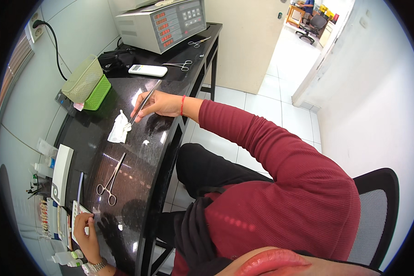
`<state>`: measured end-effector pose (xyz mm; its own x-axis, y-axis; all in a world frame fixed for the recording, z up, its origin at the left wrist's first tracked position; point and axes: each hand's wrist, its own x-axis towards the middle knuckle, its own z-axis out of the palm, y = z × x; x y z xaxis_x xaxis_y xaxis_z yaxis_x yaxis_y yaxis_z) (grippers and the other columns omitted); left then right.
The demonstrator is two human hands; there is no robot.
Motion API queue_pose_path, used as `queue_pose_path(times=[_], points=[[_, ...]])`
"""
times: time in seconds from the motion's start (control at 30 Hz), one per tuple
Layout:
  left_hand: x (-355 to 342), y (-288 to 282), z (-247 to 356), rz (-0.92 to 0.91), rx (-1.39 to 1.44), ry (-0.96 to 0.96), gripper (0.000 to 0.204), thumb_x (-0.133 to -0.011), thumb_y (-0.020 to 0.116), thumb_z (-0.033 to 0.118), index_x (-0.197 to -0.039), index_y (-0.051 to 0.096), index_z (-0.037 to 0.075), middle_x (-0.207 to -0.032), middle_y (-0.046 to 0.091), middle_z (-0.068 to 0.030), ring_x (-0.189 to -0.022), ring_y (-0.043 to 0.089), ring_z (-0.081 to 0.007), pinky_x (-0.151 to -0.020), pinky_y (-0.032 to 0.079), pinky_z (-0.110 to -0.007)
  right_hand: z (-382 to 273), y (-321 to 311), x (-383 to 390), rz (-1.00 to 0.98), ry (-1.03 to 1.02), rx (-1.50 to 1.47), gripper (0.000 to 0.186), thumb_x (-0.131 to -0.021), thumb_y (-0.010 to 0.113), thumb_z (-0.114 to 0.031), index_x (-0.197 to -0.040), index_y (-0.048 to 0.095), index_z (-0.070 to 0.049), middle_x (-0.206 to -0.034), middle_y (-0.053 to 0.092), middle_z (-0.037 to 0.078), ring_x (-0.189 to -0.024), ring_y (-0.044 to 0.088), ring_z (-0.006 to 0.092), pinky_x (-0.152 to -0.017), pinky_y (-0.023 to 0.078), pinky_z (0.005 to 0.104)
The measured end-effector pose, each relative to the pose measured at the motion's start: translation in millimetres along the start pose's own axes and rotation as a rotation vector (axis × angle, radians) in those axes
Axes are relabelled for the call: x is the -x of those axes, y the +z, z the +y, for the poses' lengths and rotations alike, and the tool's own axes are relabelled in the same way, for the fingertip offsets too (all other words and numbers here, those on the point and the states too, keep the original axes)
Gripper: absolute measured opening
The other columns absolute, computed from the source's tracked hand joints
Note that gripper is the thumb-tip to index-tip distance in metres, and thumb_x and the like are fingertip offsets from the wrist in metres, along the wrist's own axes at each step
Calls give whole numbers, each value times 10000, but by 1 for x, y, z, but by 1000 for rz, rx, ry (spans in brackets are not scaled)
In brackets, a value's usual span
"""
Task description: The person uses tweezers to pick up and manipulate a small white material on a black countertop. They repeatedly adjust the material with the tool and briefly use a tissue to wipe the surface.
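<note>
My right hand (pixel 157 104) is closed around metal tweezers (pixel 145 102), a red band at its wrist. The tweezer tips reach a crumpled white cloth or tissue (pixel 119 128) on the glossy black table (pixel 138 161). A small white scrap (pixel 146 142) lies close by. Scissor-shaped forceps (pixel 110 181) rest between my two hands. At the lower left, my left hand (pixel 85 230) lies loosely bent, holding nothing that I can see, its fingers by a flat white object (pixel 80 211). A thin bluish stick (pixel 80 186) extends beyond that object.
Along the wall stand a white box-shaped device (pixel 62 175), bottles (pixel 43 169) and a green basket (pixel 96 94). Farther back are a white remote (pixel 148 70), two more scissor-handled tools (pixel 184 66) and a grey machine with red displays (pixel 163 25). A black chair (pixel 377 216) is behind me.
</note>
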<state>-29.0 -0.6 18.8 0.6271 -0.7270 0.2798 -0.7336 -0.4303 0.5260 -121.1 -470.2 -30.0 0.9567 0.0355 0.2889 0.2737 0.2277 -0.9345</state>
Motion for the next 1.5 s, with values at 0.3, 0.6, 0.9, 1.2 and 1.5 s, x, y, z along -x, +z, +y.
queue_pose_path(times=[0.3,0.6,0.9,1.2,1.5], points=[[0,2,-2,4,7,-15,101,-943,547,40,-935,616,-34,-939,623,-115,-827,599,-207,-710,478,-295,0,0,2,20,22,11,185,-901,667,-52,-1063,579,-33,-1158,653,170,-1034,668,216,-966,475,338],[1,1,-1,2,2,-22,116,-950,551,63,-939,617,-32,-941,625,-116,-822,597,-211,-714,474,-303,2,-1,-1,17,13,-1,175,-907,656,-38,-1059,569,-33,-1169,649,193,-1024,671,214,-961,477,336],[2,1,1,12,0,0,112,-944,554,66,-942,619,-26,-948,630,-114,-825,596,-213,-711,469,-301,-1,1,0,42,47,23,164,-908,655,-33,-1047,568,-19,-1134,662,200,-1000,681,206,-968,478,317],[2,1,0,20,-20,26,109,-935,554,51,-938,628,-30,-945,629,-119,-832,603,-221,-710,471,-305,1,-1,0,34,61,-6,150,-906,663,-42,-1029,591,5,-1098,674,194,-974,688,201,-956,483,310],[1,1,1,4,-21,7,99,-930,557,41,-942,628,-26,-947,626,-120,-834,600,-222,-719,470,-305,2,-2,1,40,65,2,150,-896,671,-38,-1022,604,9,-1083,678,188,-955,691,201,-944,494,314]])
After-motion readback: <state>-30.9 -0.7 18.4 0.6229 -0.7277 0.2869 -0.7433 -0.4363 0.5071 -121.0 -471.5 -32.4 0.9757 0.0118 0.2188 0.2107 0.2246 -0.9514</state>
